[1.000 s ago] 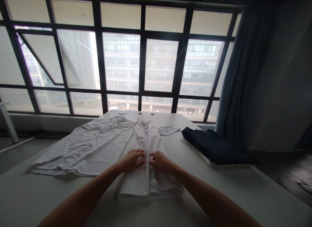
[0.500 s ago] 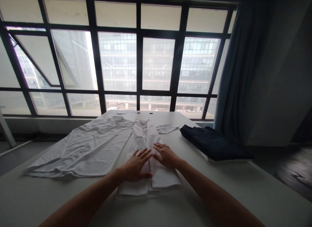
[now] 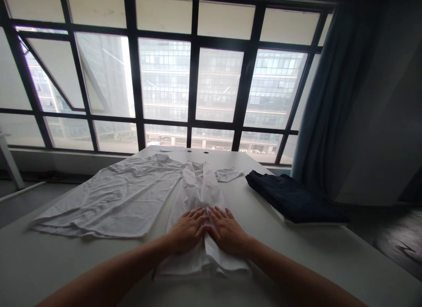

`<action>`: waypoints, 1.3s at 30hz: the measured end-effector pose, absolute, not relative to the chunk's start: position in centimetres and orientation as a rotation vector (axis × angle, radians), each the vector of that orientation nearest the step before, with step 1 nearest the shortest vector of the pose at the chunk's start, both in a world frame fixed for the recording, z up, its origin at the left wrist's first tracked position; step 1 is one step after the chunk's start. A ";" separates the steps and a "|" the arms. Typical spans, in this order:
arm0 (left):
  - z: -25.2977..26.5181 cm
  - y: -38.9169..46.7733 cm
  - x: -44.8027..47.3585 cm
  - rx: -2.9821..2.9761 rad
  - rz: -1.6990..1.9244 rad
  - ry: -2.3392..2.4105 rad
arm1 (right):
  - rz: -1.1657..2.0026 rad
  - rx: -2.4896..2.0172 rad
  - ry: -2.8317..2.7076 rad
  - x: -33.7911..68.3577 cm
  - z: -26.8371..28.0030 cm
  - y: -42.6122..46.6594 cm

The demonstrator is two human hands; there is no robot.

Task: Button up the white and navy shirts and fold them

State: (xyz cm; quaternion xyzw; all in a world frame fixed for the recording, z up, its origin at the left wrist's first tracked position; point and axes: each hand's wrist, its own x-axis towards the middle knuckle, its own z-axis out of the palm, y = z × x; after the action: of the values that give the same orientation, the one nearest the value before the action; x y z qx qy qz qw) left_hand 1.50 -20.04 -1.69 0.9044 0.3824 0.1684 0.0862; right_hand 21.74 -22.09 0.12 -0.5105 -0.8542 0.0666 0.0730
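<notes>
left hand (image 3: 187,230) and right hand (image 3: 227,232) both lie flat on a folded white shirt (image 3: 211,192), palms down, fingers extended and pointing away from the wearer. neither one grips anything. thumbs meet or almost meet near the shirt's middle line; too dim to say which. both forearms come in from the bottom corners.

folded white shirt is at the centre of a white table (image 3: 296,243), a long narrow strip, collar at the far end, hem end nearest the wearer. its sides come in toward a seam down the middle, and the near edge is a bit rumpled around the right hand.

second white shirt (image 3: 112,199) to the left, spread out flat, wrinkled, collar also at the far end, its upper right part up against the folded one. small white cloth piece (image 3: 227,174) just right of the folded shirt's upper part; can't tell if it's a sleeve of it.

navy folded garment (image 3: 293,199) on the right side of the table, a white layer (image 3: 280,215) showing underneath. dark-framed window (image 3: 194,82) behind, one pane (image 3: 56,69) tilted out at left, blue-grey curtain (image 3: 319,122) hanging at right.
</notes>
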 end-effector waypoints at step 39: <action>-1.6 9.7 11.2 2.898 0.094 1.084 | 0.493 -0.709 -2.828 22.9 3.1 -12.7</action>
State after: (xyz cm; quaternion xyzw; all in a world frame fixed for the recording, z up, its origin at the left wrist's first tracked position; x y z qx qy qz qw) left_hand 11.24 9.68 -1.62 0.9359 0.3502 0.0303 0.0229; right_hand 22.95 -12.75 3.09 -0.2387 -0.9523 0.1660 0.0923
